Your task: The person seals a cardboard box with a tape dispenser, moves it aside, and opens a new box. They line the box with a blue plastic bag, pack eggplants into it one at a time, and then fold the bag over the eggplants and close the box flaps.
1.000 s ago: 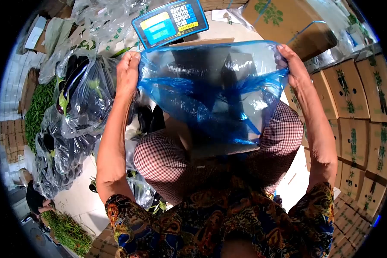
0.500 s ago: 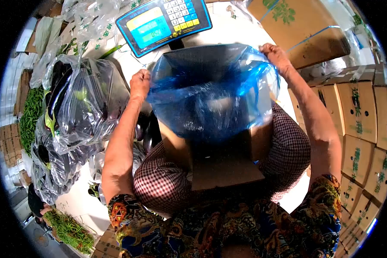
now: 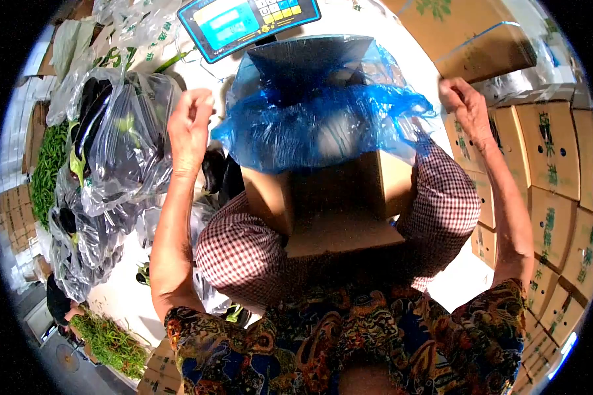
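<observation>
Between my knees stands an open cardboard box [image 3: 333, 242], its near flap folded toward me. A translucent blue plastic bag [image 3: 310, 135] lies spread over the box's far part, its crumpled edge toward me. Left of the bag, my left hand [image 3: 190, 122] is raised with its fingers curled together; it is apart from the bag, and whatever the fingertips hold, if anything, is too small to tell. On the other side, my right hand [image 3: 466, 108] is up beyond the bag's right edge, fingers loosely bent and apart, with nothing visible in it.
A scale display [image 3: 234, 26] stands behind the bag. Clear bags of eggplants [image 3: 122, 141] lie at the left, near green peppers [image 3: 48, 174]. A large carton [image 3: 468, 39] is at the back right, with stacked cartons [image 3: 550, 151] below it. A person [image 3: 58, 303] is at the lower left.
Both hands have let go of the blue bag's edges and moved outward. The bag's near edge has drawn back from the box opening, showing more of the inside.
</observation>
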{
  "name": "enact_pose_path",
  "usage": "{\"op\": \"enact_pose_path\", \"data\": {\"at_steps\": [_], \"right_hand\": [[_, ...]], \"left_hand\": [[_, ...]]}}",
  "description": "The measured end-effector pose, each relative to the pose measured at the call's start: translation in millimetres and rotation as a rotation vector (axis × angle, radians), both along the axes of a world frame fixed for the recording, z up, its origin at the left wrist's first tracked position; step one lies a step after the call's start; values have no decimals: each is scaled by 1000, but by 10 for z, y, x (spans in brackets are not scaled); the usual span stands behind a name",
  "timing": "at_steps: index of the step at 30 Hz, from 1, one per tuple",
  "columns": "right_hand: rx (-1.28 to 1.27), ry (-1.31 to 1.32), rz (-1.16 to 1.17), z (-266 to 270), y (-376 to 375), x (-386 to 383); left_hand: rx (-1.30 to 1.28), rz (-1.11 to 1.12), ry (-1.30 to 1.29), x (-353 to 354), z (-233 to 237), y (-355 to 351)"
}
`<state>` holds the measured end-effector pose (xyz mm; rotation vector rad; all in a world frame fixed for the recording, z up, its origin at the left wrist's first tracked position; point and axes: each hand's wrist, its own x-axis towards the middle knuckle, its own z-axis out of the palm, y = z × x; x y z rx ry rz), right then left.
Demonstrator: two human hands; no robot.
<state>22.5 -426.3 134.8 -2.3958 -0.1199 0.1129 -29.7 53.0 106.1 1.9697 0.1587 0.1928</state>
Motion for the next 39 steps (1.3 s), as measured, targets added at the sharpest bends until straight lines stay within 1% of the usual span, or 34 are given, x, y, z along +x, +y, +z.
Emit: {"op": "enact_pose_path", "data": {"at_steps": [1,2,3,4,6,7,9,10,11,12,13,14,16,17,18,20,23,26,29,30,32,33,34,35,36,37,38,39], "right_hand": [[117,-22,159,20,134,-24],[177,138,227,249,453,-141],[67,24,436,376,670,-212],[79,26,480,345,868,-300],[-248,139,672,306,1032,-331],[-259,92,662,251,1001,-339],[-284,3,648,185,976,-346],[-104,54,606,243,919,-351],[-98,-45,571,307,892,-383],[-92,-144,532,369,885,-433],[-93,-71,453,414,880,-494],[-97,-44,498,440,881,-543],[-107,14,586,447,938,-621],[-85,-99,696,275,900,-654],[-188,10,601,361,1049,-791],[-281,-1,622,292,1108,-826],[-273,-112,731,318,1032,-843],[-264,-197,727,638,938,-1043],[-309,-107,703,853,711,-1404],[-206,-156,775,799,588,-1517],[-193,19,774,788,488,-1855],[-198,130,770,744,432,-2024],[-432,212,875,780,530,-2110],[-659,283,1007,817,627,-2197],[-626,251,998,432,580,-2329],[-573,332,903,273,653,-2343],[-688,310,891,-8,701,-2346],[-712,111,869,-513,611,-2381]], "left_hand": [[34,-84,13,11,222,-159],[150,-190,13,32,332,-288],[179,-317,-13,34,357,-458],[207,-445,-37,33,381,-594],[372,-659,93,29,365,-715],[456,-765,158,21,341,-756],[566,-844,-80,-18,260,-739],[620,-877,-198,-50,235,-721],[581,-869,-221,-87,227,-704],[607,-865,-210,-107,230,-682],[632,-860,-204,-98,231,-654],[656,-856,-200,-99,239,-659],[530,-835,-271,-133,315,-672],[470,-824,-303,-155,373,-678],[402,-799,-208,-198,456,-692],[267,-745,-19,-341,696,-745],[358,-805,129,-641,1175,-783],[444,-859,124,-1015,1359,-717],[456,-1013,124,-1358,1247,-610],[503,-1033,231,-1465,1225,-650],[597,-1069,448,-1703,1170,-751],[432,-1013,315,-1929,926,-703],[532,-1095,327,-2038,757,-721],[660,-1184,481,-2043,721,-796],[788,-1265,637,-2045,696,-859],[901,-1254,599,-2088,631,-844],[1012,-1241,561,-2137,547,-817],[1126,-1223,520,-2162,509,-800]]}}
